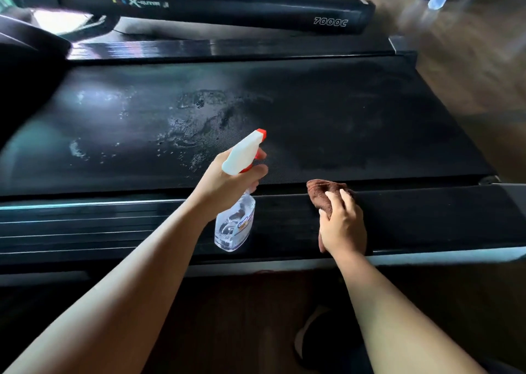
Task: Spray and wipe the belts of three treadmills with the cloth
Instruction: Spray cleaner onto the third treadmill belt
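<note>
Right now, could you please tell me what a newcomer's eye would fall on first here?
First the spray bottle with its white and red head, held by the left hand in the middle and aimed at the black belt. Next the shiny wet patches on the belt, left of the bottle. Then the brown cloth held in the right hand on the near side rail.

Bare left hand (pixel 225 187) and right hand (pixel 343 227), bare forearms (pixel 128 288) — 1 dark shoe (pixel 324 342) with pale-rimmed sole

Spray bottle (pixel 234 220) left of cloth (pixel 327 196), belt (pixel 313 123) behind both.
</note>
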Tool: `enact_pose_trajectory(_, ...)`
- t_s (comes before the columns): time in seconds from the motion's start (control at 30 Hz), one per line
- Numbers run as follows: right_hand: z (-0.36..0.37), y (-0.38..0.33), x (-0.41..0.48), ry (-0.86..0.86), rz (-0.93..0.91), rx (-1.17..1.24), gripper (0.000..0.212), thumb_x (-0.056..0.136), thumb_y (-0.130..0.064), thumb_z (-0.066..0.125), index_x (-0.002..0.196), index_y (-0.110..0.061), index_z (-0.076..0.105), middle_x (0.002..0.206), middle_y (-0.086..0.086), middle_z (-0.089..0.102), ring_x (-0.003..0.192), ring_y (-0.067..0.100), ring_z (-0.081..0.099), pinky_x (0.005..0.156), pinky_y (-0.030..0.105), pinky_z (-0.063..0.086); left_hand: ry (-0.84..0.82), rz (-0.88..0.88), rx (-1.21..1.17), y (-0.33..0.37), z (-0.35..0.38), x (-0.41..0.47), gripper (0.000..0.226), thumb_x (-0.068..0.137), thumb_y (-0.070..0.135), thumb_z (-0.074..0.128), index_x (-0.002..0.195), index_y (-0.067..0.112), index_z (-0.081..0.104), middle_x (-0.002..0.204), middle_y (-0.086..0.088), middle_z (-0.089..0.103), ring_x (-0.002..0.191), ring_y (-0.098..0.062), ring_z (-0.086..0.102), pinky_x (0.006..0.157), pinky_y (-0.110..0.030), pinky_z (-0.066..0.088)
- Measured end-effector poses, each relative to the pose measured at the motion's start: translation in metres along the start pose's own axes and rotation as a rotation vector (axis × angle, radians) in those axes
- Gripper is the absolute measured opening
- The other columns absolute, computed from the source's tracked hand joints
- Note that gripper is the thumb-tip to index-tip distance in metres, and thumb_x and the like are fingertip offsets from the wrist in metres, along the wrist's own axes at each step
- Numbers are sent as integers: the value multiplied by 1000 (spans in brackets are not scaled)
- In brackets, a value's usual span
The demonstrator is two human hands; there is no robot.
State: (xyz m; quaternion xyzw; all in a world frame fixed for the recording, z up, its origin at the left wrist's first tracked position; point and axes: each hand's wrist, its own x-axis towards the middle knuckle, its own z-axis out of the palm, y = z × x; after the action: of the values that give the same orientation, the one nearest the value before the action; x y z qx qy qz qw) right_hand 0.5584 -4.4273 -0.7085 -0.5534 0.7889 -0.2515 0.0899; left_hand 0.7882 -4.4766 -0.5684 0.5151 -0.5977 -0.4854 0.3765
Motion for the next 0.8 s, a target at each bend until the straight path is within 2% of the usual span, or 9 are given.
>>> enact_pose_trajectory(0.1, 6, -18, 0, -18, -33, 17, 46, 82, -15, 75, 127, -20, 64, 144, 10, 51, 118, 37, 53, 95, 46, 50, 62, 8, 17, -14, -31, -12, 18, 91, 3, 68, 106, 12, 66, 66, -8, 60, 60, -19, 56, 63, -26, 49)
enact_pose_trajectory(0.3, 35, -90, -6, -114, -129, 57, 47, 87, -18, 71, 132, -23, 61, 149, 7, 46, 124, 34, 50, 96, 44, 49, 278, 5, 22, -31, -104, -34, 19, 92, 1, 67, 110, 6, 64, 67, -4, 59, 59, -16, 55, 61, -19, 49)
enact_pose_trajectory(0.57, 86, -195, -24, -234, -309, 112, 47, 88, -19, 70, 134, -22, 58, 149, 5, 45, 126, 33, 48, 95, 44, 49, 473, 17, 106, -56, -215, -60, 20, 93, 7, 70, 112, 10, 65, 71, -7, 61, 66, -20, 59, 69, -30, 51)
enact_pose_trajectory(0.8, 125, -264, -40, -321, -425, 140, 49, 90, -21, 67, 137, -22, 56, 152, 5, 43, 131, 32, 44, 105, 42, 42, 640, -25, 117, -80, -294, -81, 20, 93, 12, 71, 112, 16, 68, 72, -7, 62, 68, -20, 61, 73, -32, 53)
